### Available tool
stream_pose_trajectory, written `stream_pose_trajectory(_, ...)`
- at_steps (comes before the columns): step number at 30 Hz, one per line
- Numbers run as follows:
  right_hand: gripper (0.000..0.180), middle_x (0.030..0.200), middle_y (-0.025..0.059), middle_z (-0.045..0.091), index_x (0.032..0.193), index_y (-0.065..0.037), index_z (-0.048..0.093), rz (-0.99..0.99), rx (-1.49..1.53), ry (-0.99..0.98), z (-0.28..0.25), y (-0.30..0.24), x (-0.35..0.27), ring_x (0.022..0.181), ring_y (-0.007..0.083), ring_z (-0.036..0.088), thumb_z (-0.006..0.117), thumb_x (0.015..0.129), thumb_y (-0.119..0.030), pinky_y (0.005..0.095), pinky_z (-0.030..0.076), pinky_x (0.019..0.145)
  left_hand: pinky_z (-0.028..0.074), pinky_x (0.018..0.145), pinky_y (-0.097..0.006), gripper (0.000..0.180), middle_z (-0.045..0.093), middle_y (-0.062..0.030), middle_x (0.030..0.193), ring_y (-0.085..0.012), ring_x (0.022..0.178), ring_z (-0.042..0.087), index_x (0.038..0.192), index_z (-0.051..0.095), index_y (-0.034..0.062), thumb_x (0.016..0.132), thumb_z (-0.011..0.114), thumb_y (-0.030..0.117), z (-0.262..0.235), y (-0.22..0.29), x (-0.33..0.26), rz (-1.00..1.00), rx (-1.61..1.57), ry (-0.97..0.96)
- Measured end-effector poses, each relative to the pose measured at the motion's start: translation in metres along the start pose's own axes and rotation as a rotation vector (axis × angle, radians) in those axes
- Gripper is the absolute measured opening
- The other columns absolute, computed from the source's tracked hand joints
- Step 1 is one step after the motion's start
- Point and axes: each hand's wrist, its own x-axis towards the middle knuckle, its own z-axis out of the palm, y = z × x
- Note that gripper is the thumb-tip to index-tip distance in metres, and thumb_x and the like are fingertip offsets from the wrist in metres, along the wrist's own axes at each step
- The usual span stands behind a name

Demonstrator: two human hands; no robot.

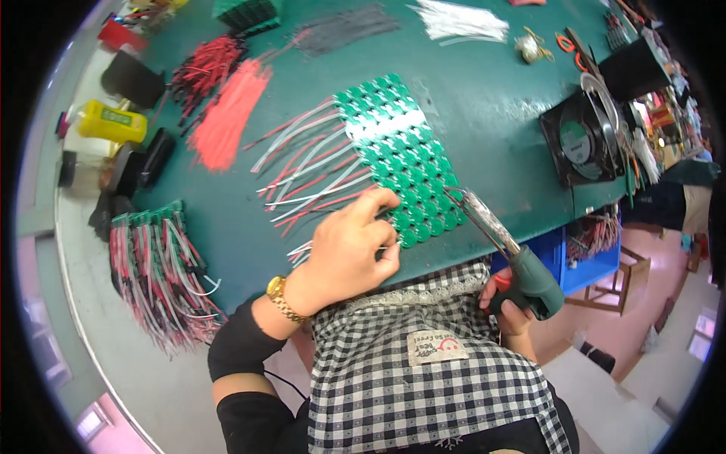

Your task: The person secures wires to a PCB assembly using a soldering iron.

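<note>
Mostly, open room lies right of the green circuit board sheet (pixel 402 155), where bare tabletop (pixel 499 113) runs to the black fan (pixel 582 144) by the right edge. The sheet sits near the front edge, its wires (pixel 310 155) spreading leftward. The left hand (pixel 352 240) reaches over that edge, fingers bent at the sheet's wired side; whether they pinch anything cannot be told. Just off the front edge, the right hand (pixel 516 319) wraps its fingers around the soldering gun (pixel 535 278), tip angled toward the sheet's right side.
</note>
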Motion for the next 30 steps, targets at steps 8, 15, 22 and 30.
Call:
stream_pose_trajectory(8,0.061,0.085,0.0131,0.058,0.119,-0.001,0.046,-0.108,0.044,0.043,0.001,-0.004,0.016,0.069,0.0192,0.058,0.073,0.073,-0.03,0.0291,0.05,0.062,0.049,0.07,-0.037,0.015,0.058,-0.0121,0.107,-0.0282,0.085,0.061,0.072,0.054,0.0058,0.067,0.068,0.01,-0.006,-0.002,-0.005,0.157,0.183,-0.059)
stream_pose_trajectory(15,0.055,0.082,0.014,0.055,0.122,-0.001,0.038,-0.342,0.098,-0.065,0.014,-0.038,0.042,0.065,0.02,0.057,0.066,0.08,-0.024,0.0324,0.049,0.06,0.048,0.079,-0.042,0.011,0.059,-0.0174,0.095,-0.0349,0.091,0.058,0.079,0.06,0.0018,0.078,0.064,0.012,-0.123,-0.095,0.057,-0.211,0.401,0.627)
stream_pose_trajectory(22,0.05,0.078,0.0144,0.054,0.121,0.0,0.038,-0.437,0.089,-0.144,0.029,-0.063,0.083,0.058,0.0198,0.057,0.06,0.082,-0.024,0.033,0.049,0.058,0.05,0.079,-0.044,0.017,0.06,-0.0208,0.089,-0.0348,0.093,0.06,0.08,0.065,0.0002,0.081,0.065,0.018,-0.162,-0.199,0.103,-0.626,0.702,0.523)
stream_pose_trajectory(30,0.049,0.077,0.0177,0.056,0.117,0.002,0.041,-0.277,0.195,-0.095,0.043,-0.084,0.12,0.056,0.0212,0.057,0.06,0.078,-0.02,0.0325,0.051,0.054,0.048,0.065,-0.036,0.006,0.061,-0.0133,0.075,-0.0248,0.072,0.061,0.091,0.055,-0.0018,0.086,0.053,0.001,-0.153,-0.169,0.095,-0.389,0.221,0.765)
